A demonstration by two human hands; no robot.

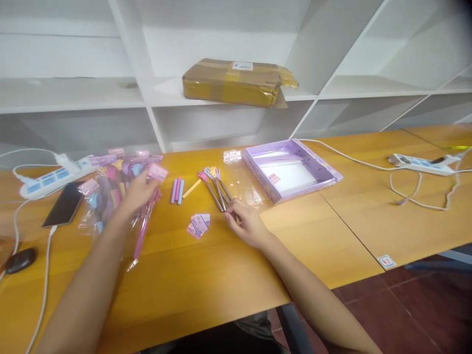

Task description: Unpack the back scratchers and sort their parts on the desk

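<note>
My left hand (pixel 139 193) is closed around a pink back scratcher (pixel 141 236) in a clear wrapper with a card top. Beside and beneath it lies a pile of wrapped back scratchers (pixel 114 183) in several colours. The fingers of my right hand (pixel 246 221) are closed at the lower ends of several unwrapped back scratchers (pixel 218 191), with metal rods and pink, blue, yellow and purple hand-shaped heads. Between my hands are short pink, purple and blue tubes (pixel 177 191) and a yellow tube (pixel 192 189). Small printed cards (pixel 198 225) lie overlapping nearer to me.
A shallow purple box (pixel 313 191) stands right of clear plastic bags (pixel 249 191). Power strips (pixel 55 178) with cables sit on both sides. A phone (pixel 64 204) and black mouse (pixel 21 260) lie left. A taped carton (pixel 232 83) rests on the white shelf behind.
</note>
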